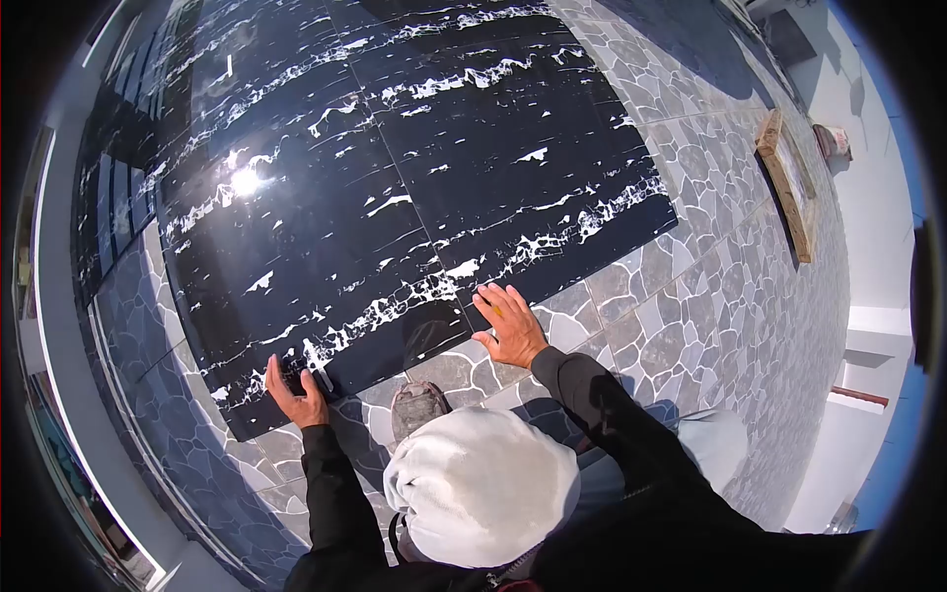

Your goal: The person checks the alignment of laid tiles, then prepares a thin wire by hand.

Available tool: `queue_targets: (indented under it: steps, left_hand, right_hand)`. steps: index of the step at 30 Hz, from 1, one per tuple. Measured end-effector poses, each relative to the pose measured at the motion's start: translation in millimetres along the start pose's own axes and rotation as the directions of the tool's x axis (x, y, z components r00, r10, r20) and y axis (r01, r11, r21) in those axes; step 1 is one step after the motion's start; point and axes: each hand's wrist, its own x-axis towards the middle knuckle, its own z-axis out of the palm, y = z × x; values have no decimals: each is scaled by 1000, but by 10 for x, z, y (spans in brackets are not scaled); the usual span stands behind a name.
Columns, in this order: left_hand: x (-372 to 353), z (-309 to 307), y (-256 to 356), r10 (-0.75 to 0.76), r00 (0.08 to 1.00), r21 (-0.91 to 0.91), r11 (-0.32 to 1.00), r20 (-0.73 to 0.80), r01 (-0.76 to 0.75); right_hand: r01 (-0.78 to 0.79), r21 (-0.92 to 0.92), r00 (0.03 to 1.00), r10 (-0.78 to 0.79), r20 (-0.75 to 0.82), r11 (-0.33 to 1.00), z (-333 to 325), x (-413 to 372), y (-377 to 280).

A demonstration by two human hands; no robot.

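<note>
Large glossy black tiles (326,257) with white marble-like veins lie side by side on the floor before me. My left hand (296,395) is at the near edge of the left tile, thumb and fingers apart, fingertips over the dark surface. Further right, my right hand (513,328) is at the near edge close to the joint between two tiles, its fingers stretched out over the right tile. A small yellow patch shows by its fingers. Neither hand is closed round anything.
Grey stone-pattern paving (681,296) with pale joints surrounds the tiles. A wooden frame (789,192) rests at the right, near a bucket-like container (833,143) by the white wall (878,227). My bent knee (483,483) and shoe (419,409) are close to the tile edge.
</note>
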Motion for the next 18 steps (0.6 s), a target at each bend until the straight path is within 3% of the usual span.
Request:
queue_targets:
  steps: [2, 3, 6, 9, 11, 15, 18]
  left_hand:
    - [549, 669, 553, 38, 984, -268, 963, 173, 11]
    - [857, 1033, 690, 174, 960, -295, 950, 221, -104]
    - [1819, 2106, 1136, 321, 917, -109, 947, 239, -303]
    - [2583, 2891, 1426, 324, 907, 134, 920, 269, -369]
    - [2780, 3102, 1615, 285, 910, 326, 866, 301, -379]
    - [2833, 3114, 1652, 305, 886, 371, 824, 349, -429]
    - [2607, 3040, 1726, 258, 864, 323, 850, 433, -416]
  right_hand:
    - [-12, 10, 1000, 12, 8, 1000, -10, 17, -14]
    - [-28, 16, 999, 28, 15, 999, -3, 21, -32]
    - [-50, 28, 999, 49, 22, 998, 6, 45, -50]
    - [-69, 34, 996, 68, 52, 997, 36, 46, -31]
    - [-80, 43, 994, 77, 76, 996, 32, 64, -23]
    - [-51, 22, 998, 50, 48, 998, 73, 87, 7]
    - [10, -96, 998, -4, 70, 995, 150, 4, 105]
